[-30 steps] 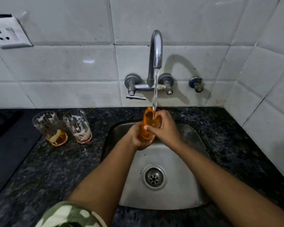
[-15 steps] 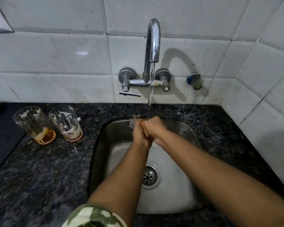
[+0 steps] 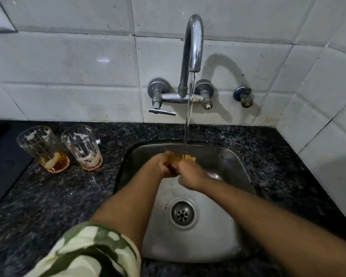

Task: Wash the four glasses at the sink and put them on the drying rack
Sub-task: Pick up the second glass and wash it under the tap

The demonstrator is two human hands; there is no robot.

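Head view: both hands met over the sink (image 3: 234, 162) under the running tap (image 3: 194, 43). The left hand (image 3: 162, 163) had its fingers curled round a glass (image 3: 186, 158), of which only an amber-tinted sliver showed between the two hands; the right hand (image 3: 189, 174) closed on it from the other side. How the right fingers lay, inside the rim or around the wall, could not be told, since the knuckles hid them. The water stream (image 3: 189, 116) fell just beyond the fingers, onto or near the glass.

A second before, the glass stood upright in the stream, full of orange-tinted water and raised above the sink edge. Now it sat lower, mostly buried in the grip, apparently tipped and largely emptied. That suggests rinsing and rubbing of this glass was under way, not finished.

Well to the left of the fingers, two dirty glasses (image 3: 42, 148) (image 3: 82, 146) stood upright on the tabletop (image 3: 68, 196), touching or nearly so, each with residue. No drying rack or fourth glass was visible, so most of the task seemingly remained.
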